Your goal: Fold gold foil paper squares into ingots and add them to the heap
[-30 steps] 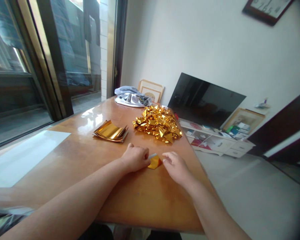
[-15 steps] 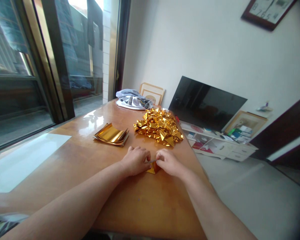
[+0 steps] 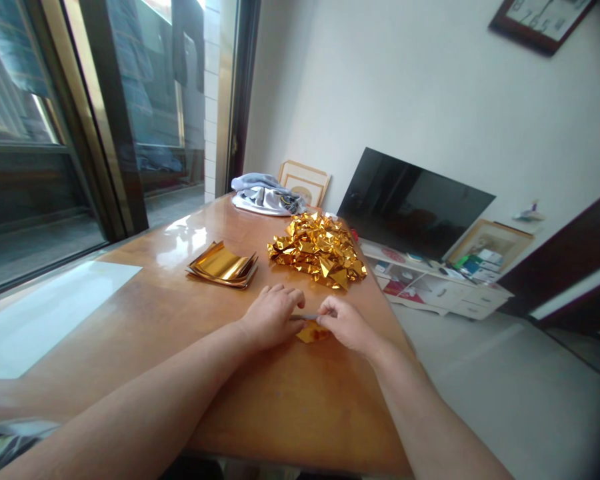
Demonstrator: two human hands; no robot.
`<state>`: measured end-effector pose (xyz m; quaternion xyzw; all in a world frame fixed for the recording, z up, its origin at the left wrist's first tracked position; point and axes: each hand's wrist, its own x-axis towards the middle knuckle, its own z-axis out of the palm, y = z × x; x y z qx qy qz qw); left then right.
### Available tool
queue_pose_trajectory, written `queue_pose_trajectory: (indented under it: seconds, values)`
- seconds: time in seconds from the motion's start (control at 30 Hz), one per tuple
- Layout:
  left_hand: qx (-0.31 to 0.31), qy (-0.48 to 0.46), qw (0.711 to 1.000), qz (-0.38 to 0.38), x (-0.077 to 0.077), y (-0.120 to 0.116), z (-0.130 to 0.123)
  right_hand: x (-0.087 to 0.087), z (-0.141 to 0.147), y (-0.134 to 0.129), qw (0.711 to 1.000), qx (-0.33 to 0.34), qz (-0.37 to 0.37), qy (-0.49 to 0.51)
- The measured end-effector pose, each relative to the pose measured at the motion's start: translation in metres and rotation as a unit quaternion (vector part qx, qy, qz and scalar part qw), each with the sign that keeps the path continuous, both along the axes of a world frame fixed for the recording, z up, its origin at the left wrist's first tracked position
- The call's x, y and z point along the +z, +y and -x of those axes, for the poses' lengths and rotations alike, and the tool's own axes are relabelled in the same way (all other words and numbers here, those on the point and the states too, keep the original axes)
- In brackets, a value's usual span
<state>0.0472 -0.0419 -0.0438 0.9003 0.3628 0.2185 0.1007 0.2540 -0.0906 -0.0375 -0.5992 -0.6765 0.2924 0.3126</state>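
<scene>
Between my hands lies a small sheet of gold foil paper [image 3: 312, 333], partly folded, with a greyish strip along its far edge. My left hand [image 3: 274, 316] pinches its left side, fingers bent over the table. On the opposite side, my right hand [image 3: 347, 323] grips the right end of the paper between thumb and fingers. Just beyond them rises a heap of folded gold foil pieces [image 3: 320, 250]. A stack of flat gold foil sheets [image 3: 223, 264], slightly curled, rests to the left of the heap.
The glossy wooden table [image 3: 300, 413] has a pale sheet [image 3: 55, 317] on its left. Folded clothes [image 3: 267, 195] and picture frames [image 3: 305, 180] are at its far end. A dark television [image 3: 415, 203] stands on a white cabinet [image 3: 437, 293] to the right.
My right hand has shifted slightly right, away from the left. The foil paper between them looks flatter and wider, and more of its grey edge shows.
</scene>
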Motion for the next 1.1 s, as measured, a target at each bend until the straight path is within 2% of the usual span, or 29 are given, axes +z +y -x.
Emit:
queue_pose_trajectory:
  seconds: [0.13,0.23,0.4,0.53,0.7,0.8,0.93,1.1]
  values:
    - [0.005,-0.004,0.999,0.051,-0.004,0.004,0.001,0.003,-0.001,-0.007,1.0,-0.003,0.007,0.03]
    - [0.01,0.007,0.996,0.083,-0.007,0.006,0.001,0.0,0.0,-0.013,0.998,-0.028,0.035,0.048]
    - [0.039,-0.02,0.999,-0.004,-0.008,0.005,0.0,-0.007,0.005,-0.018,0.987,-0.096,0.079,0.103]
    - [-0.013,-0.014,1.0,-0.019,-0.005,0.004,-0.001,-0.006,0.009,-0.02,0.975,-0.136,0.11,0.134]
    - [-0.13,0.001,0.991,0.033,-0.002,0.0,-0.003,-0.008,0.01,-0.02,0.968,-0.161,0.124,0.149]
    - [-0.174,-0.01,0.983,0.052,0.002,-0.006,-0.004,-0.009,0.01,-0.021,0.963,-0.168,0.13,0.167]
    - [-0.168,0.004,0.984,0.063,0.006,-0.01,-0.004,-0.011,0.009,-0.02,0.954,-0.163,0.138,0.213]
    - [-0.165,0.031,0.986,0.013,0.007,-0.012,-0.007,-0.014,0.007,-0.02,0.944,-0.146,0.151,0.254]
